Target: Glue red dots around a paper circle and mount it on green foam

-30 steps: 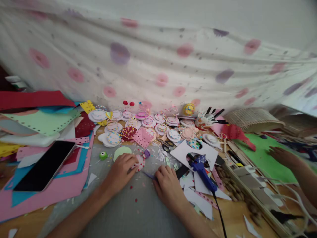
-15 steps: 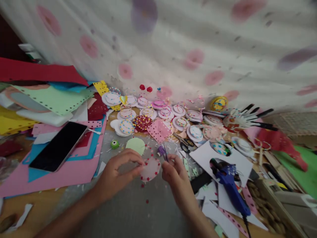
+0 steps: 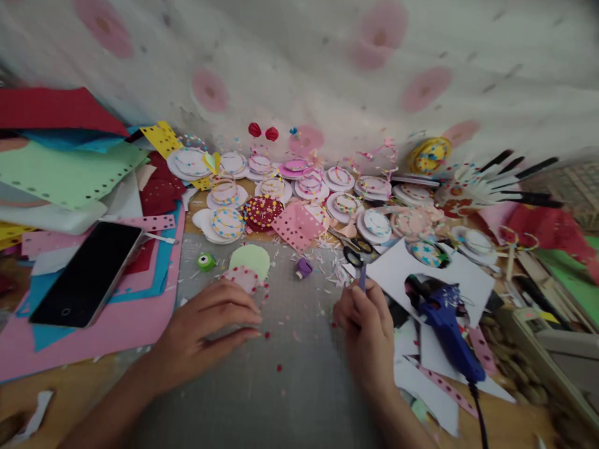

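Note:
My left hand [image 3: 213, 327] hovers above the grey mat [image 3: 299, 386], thumb and fingers parted with nothing between them. Just beyond its fingers, a pale pink paper disc [image 3: 243, 277] edged with small red pieces overlaps a light green paper disc [image 3: 253, 255]. To the right, my right hand [image 3: 367, 327] is closed around slim tweezers [image 3: 362, 277], their tips pointing up and away. Between the hands and farther back lie a small purple punch [image 3: 304, 267] and, at left, a green punch [image 3: 206, 261]. A few loose red pieces [image 3: 279, 368] dot the mat.
Several decorated paper rounds [image 3: 224, 193] line the back by the curtain. Black-handled scissors [image 3: 358, 251] lie behind my right hand. A blue glue gun [image 3: 449, 327] rests on paper scraps at right. At left, a phone [image 3: 88, 271] lies on coloured sheets.
The pink disc has moved from between my hands to the back left, over the green disc, and my left hand has let it go. My right hand has drawn right with the tweezers.

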The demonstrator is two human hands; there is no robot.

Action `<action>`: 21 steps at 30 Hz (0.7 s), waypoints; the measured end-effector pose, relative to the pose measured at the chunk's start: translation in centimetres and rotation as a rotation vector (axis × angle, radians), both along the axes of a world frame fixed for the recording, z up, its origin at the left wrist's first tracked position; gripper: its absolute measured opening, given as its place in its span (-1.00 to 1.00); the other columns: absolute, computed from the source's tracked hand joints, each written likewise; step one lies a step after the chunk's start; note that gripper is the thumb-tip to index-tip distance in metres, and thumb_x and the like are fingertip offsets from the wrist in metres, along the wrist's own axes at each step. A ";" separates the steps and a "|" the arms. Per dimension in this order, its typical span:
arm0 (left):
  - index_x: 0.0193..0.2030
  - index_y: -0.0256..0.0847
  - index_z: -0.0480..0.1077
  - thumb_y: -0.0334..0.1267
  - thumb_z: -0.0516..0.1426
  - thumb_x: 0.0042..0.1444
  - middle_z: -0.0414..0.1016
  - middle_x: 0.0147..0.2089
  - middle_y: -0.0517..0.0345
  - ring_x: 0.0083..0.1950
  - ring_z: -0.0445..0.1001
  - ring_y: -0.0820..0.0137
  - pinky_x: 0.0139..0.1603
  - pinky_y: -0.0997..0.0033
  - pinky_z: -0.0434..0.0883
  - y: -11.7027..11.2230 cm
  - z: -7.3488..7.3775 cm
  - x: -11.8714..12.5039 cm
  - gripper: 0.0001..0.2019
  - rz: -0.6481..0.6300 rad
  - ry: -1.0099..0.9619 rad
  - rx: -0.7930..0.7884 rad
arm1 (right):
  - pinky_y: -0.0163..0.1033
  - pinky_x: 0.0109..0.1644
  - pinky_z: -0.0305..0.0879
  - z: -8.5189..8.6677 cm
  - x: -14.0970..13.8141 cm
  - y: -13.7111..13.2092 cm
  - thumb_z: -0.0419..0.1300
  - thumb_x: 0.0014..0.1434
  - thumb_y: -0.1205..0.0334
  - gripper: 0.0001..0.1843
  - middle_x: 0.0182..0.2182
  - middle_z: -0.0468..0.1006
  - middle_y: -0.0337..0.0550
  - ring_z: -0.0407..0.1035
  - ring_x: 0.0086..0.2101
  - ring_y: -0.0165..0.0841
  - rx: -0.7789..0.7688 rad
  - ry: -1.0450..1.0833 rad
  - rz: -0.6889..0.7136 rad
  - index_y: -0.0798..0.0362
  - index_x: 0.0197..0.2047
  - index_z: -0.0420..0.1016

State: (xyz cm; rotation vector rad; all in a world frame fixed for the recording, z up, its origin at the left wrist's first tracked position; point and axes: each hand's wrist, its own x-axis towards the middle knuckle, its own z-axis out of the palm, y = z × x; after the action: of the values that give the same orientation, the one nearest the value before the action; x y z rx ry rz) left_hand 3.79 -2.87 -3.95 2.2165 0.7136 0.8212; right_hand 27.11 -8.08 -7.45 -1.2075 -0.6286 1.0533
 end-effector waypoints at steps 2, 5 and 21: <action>-0.12 -0.05 0.45 -0.50 0.19 0.11 0.51 -0.21 0.19 -0.14 0.48 0.38 -0.06 0.38 0.42 0.1 0.5 -0.2 -0.73 0.042 -0.043 -0.042 | -0.38 -0.57 -0.15 0.1 0.4 0.2 0.08 0.27 0.07 -0.81 -0.63 -0.02 -0.45 -0.15 -0.62 -0.50 0.004 -0.009 -0.004 -0.04 -0.29 0.19; -0.16 -0.06 0.46 -0.49 0.18 0.12 0.52 -0.25 0.19 -0.18 0.49 0.38 -0.10 0.38 0.43 -0.2 1.0 -0.4 -0.76 0.082 -0.079 -0.144 | -0.37 -0.57 -0.15 -0.2 0.4 0.3 0.11 0.25 0.02 -0.78 -0.62 0.01 -0.44 -0.11 -0.61 -0.49 -0.003 -0.086 0.068 -0.03 -0.29 0.23; 0.04 -0.17 0.33 -0.20 0.11 0.21 0.43 -0.03 0.03 -0.22 0.49 0.42 -0.20 0.45 0.47 -1.4 -0.2 -0.2 -0.72 0.317 0.072 -0.516 | -0.35 -0.46 0.08 -0.1 -1.0 -0.6 0.12 0.20 0.04 -0.78 -0.52 0.27 -0.31 0.14 -0.50 -0.46 0.045 -0.389 0.358 0.03 -0.32 0.36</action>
State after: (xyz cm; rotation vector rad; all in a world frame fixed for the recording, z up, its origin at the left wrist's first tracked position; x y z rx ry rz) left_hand 3.55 -4.27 -4.19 1.6967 1.1852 0.6166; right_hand 26.08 -8.70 -7.53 -1.3004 -1.1983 1.0968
